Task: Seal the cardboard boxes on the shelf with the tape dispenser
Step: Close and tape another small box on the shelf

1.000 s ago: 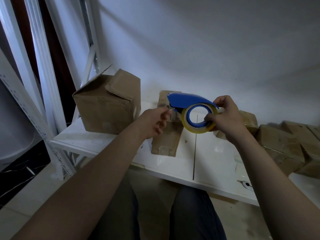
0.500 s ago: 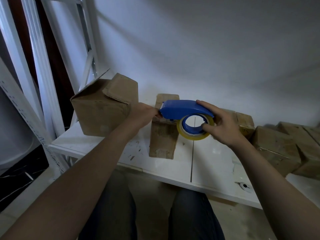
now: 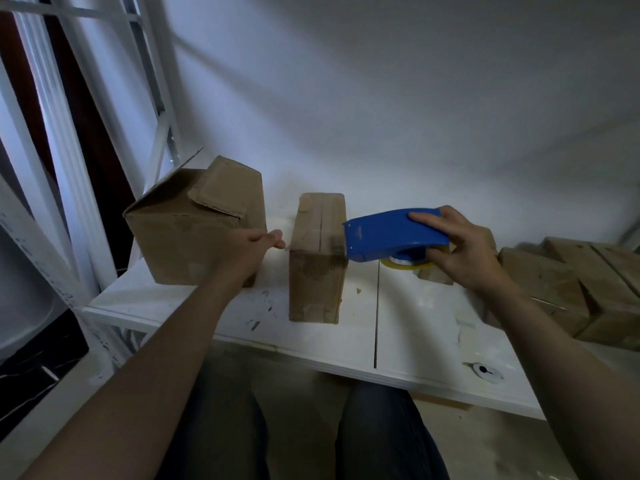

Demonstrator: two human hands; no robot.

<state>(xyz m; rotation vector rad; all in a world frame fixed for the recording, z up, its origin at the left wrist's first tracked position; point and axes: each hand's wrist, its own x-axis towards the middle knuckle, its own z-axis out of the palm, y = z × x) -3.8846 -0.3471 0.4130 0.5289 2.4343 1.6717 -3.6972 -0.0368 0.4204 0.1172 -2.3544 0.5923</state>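
So the right hand has its fingers curled over the back of the blue tape dispenser, thumb underneath by the yellow tape roll, and it's holding it flat-ish with the nose pointing left. That nose sits right at the top right edge of the narrow box standing in the middle of the white shelf, looks like touching. The left hand is on the other side of that same box, fingers straight and bunched together with the thumb against them, tips just beside the box's top left corner; can't tell if it's pinching any tape, it's too dim and blurry there. Further left there's a bigger box with its top flaps loose, sitting behind the left wrist. Off to the right, a bunch of closed boxes are packed together along the shelf
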